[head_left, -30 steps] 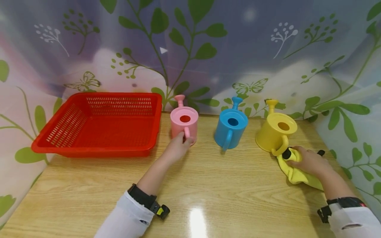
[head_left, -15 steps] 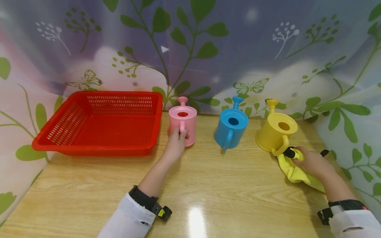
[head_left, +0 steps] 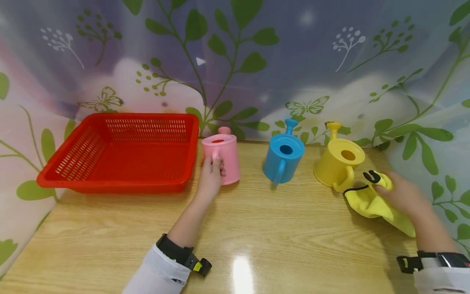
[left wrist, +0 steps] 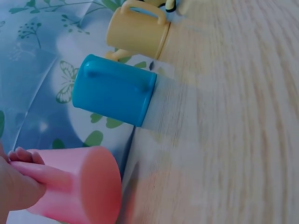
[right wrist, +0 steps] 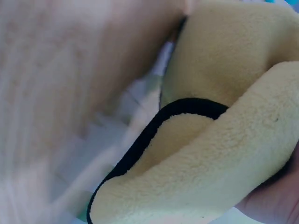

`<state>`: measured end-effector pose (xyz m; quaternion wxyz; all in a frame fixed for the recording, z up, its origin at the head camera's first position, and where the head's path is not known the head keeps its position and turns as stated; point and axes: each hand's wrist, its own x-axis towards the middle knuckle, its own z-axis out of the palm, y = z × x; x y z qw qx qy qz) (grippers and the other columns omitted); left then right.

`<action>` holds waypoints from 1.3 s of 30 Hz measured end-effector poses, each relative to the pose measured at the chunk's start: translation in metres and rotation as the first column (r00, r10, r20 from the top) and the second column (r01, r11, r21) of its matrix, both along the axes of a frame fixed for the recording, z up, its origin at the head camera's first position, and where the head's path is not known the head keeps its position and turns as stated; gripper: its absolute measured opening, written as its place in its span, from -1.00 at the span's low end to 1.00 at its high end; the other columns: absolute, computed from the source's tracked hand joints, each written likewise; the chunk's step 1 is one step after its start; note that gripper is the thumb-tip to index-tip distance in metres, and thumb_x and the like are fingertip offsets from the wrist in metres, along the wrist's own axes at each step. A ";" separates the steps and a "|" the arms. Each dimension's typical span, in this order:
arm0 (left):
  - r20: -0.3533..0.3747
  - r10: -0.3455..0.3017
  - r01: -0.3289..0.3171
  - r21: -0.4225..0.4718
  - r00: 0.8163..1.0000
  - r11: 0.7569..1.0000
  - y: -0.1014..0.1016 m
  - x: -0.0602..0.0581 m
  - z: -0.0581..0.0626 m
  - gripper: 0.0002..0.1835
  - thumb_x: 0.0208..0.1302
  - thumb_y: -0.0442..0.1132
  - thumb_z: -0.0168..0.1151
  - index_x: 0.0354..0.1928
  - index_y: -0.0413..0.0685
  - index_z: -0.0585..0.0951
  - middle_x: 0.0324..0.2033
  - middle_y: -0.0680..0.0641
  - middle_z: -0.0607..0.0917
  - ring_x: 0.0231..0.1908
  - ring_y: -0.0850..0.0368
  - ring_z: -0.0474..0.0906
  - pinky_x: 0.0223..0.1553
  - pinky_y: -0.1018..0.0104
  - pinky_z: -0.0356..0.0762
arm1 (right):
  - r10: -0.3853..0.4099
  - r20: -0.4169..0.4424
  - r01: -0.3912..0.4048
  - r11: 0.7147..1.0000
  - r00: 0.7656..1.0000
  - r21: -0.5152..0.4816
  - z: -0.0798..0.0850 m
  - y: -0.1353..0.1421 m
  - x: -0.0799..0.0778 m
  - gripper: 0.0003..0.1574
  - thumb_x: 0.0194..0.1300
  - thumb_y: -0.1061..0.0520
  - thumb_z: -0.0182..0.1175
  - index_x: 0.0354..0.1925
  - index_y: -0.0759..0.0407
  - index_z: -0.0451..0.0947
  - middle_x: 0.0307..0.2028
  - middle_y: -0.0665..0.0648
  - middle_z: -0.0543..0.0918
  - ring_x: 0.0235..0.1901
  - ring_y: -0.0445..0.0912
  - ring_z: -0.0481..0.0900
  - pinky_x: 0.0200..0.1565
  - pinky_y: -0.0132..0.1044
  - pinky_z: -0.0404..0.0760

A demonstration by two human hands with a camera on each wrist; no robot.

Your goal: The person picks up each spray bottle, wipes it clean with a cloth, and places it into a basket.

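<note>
from my remote post, the pink watering can (head_left: 228, 163) worries me most: it is held only by its handle (left wrist: 49, 176), and its underside shows in the left wrist view, so it looks tipped or lifted from the wooden counter (head_left: 279, 232). a loosened hold could let it drop or swing, and since the red plastic basket (head_left: 117, 185) is just beside it, a low sideways move could knock the two together. across on the right, the yellow cloth (head_left: 371, 204) is near the yellow watering can (head_left: 330, 163); if its black edging (right wrist: 140, 147) snagged there, a pull might topple that can.

i read the left hand (head_left: 210, 179) as clamped on the pink handle, its grip curled around with no gap i can make out. the right hand (head_left: 405, 196) has its grip together on the bunched cloth, though i cannot see every finger. between the other cans, the blue watering can (head_left: 282, 165) stands upright, untouched.
</note>
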<state>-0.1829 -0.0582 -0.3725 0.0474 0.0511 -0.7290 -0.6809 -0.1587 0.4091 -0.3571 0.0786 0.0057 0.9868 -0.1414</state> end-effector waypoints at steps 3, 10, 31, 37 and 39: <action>-0.029 -0.002 0.005 0.078 1.000 0.997 0.000 0.003 0.003 -0.80 0.54 -0.25 -0.22 -0.13 -0.26 0.34 -0.42 -0.04 0.35 -0.44 0.18 0.33 -0.35 0.44 0.36 | -0.041 -0.036 0.042 0.999 0.998 0.013 0.012 -0.001 0.005 -0.09 0.47 -0.22 -0.14 0.41 0.42 -0.08 0.20 0.72 0.17 0.06 0.66 0.19 -0.03 0.48 0.27; -0.111 -0.001 0.024 0.211 0.994 0.977 0.000 0.012 0.011 -0.78 0.55 -0.17 -0.26 -0.21 -0.16 0.29 -0.51 0.00 0.28 -0.55 0.23 0.21 -0.52 0.47 0.24 | -0.119 -0.161 0.123 0.992 0.980 0.016 0.040 -0.018 0.016 -0.10 0.45 -0.24 -0.11 0.45 0.30 -0.06 0.24 0.66 0.19 0.05 0.62 0.22 -0.05 0.50 0.26; -0.154 -0.069 0.134 0.462 0.986 0.877 0.006 0.040 0.034 -0.70 0.55 -0.15 -0.31 -0.41 0.00 0.30 -0.69 0.13 0.15 -0.73 0.35 0.05 -0.69 0.53 0.01 | -0.179 -0.447 0.132 0.982 0.877 -0.135 0.089 -0.093 0.041 -0.27 0.44 -0.03 -0.02 0.44 0.18 0.09 0.34 0.48 0.23 0.26 0.49 0.18 0.14 0.45 0.17; -0.138 -0.110 0.165 0.496 0.984 0.852 0.016 0.046 0.043 -0.68 0.54 -0.11 -0.30 -0.43 0.01 0.29 -0.69 0.12 0.14 -0.74 0.35 0.04 -0.69 0.52 0.01 | -0.122 -0.522 0.001 0.974 0.844 -0.227 0.086 -0.125 0.038 -0.32 0.40 -0.01 0.07 0.39 0.14 0.20 0.26 0.47 0.34 0.21 0.45 0.26 0.06 0.41 0.23; -0.127 -0.106 0.156 0.496 0.986 0.854 0.020 0.047 0.045 -0.67 0.54 -0.08 -0.26 -0.45 0.01 0.30 -0.70 0.12 0.14 -0.75 0.34 0.03 -0.70 0.51 0.01 | -0.115 -0.572 -0.043 0.966 0.812 -0.255 0.083 -0.138 0.036 -0.35 0.37 0.04 0.12 0.36 0.14 0.26 0.21 0.45 0.39 0.18 0.40 0.32 0.04 0.35 0.28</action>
